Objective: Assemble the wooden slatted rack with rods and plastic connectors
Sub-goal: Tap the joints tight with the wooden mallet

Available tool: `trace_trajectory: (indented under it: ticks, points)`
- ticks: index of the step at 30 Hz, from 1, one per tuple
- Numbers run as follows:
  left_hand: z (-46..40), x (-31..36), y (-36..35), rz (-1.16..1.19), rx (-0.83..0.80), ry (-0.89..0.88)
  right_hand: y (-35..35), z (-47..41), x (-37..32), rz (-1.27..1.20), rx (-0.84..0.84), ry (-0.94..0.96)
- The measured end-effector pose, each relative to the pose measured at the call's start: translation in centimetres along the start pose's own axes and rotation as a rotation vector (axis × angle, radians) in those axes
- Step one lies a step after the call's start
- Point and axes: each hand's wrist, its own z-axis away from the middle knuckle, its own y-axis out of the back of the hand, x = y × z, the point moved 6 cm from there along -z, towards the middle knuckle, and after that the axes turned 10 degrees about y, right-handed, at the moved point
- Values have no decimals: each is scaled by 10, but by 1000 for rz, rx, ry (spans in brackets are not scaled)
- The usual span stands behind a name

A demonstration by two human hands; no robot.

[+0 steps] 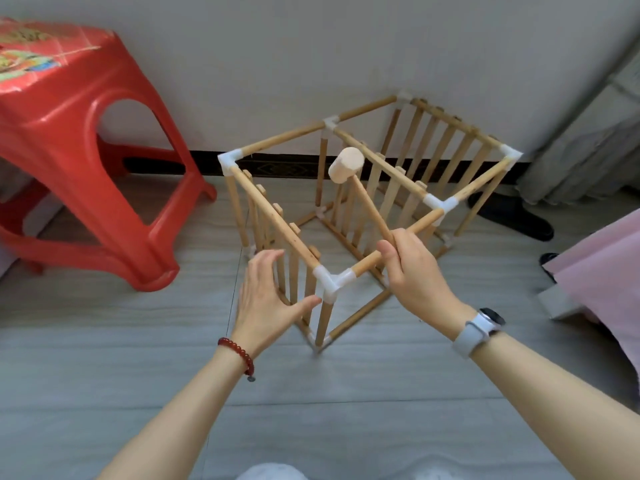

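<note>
— Two bare hands are in the lower half of the frame, aren't they? What does each one do?

— The right hand has its fingers curled round the handle of a pale wooden mallet, whose round head points up toward the middle of the frame. The left hand holds nothing: its fingers are spread and relaxed, and the thumb lies against the slats just below a white plastic corner connector.

— And where does the rack stand?

— The wooden slatted rack, built of light wooden rods and white plastic joints, stands upright on the grey tiled floor at the centre of the frame, its near corner between the two hands. Slatted panels fill the left side, the middle and the far right side.

— What else is around it?

— A red plastic stool stands at the upper left, well apart from the rack. A pink cloth shows at the right edge, and a grey curtain hangs at the upper right. A red bead bracelet circles the left wrist and a white-strapped watch the right wrist.
</note>
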Motion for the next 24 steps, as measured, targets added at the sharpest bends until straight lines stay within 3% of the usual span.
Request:
trace_trajectory:
  ticks: [2,5,9,11,12,14,15,16,19,20,21,23,24]
  points:
    - [-11,23,-1,-179,-62,-154,9,12,-4,-55,-94,-106]
    - [-19,27,-24,-430,-242,-187,26,27,-14,121,-199,-105]
    - [-22,15,-24,-449,-239,-164,65,34,-46,-63,162,18]
    - [-23,14,-22,-476,-260,-160,59,48,-54,-90,180,12]
    - [-25,12,-22,-479,-264,-160,43,57,-51,-20,59,-34]
    - [-25,13,-20,-474,-262,-158,6,79,-39,367,-380,-72]
    - [-24,13,-19,-475,-264,-156,3,82,-33,495,-469,-75]
    - [-23,15,-19,-473,-260,-158,8,79,-32,503,-439,-73]
    - [-21,20,-17,-420,-227,-164,45,55,-49,168,-1,41]
    - [-21,21,-18,-407,-220,-166,48,53,-50,96,29,28]
    - [-21,20,-19,-403,-217,-167,43,54,-49,81,-30,-3]
    - [-22,18,-19,-390,-215,-161,17,68,-41,331,-377,-34]
    - [-23,18,-19,-385,-218,-156,14,74,-30,403,-457,-54]
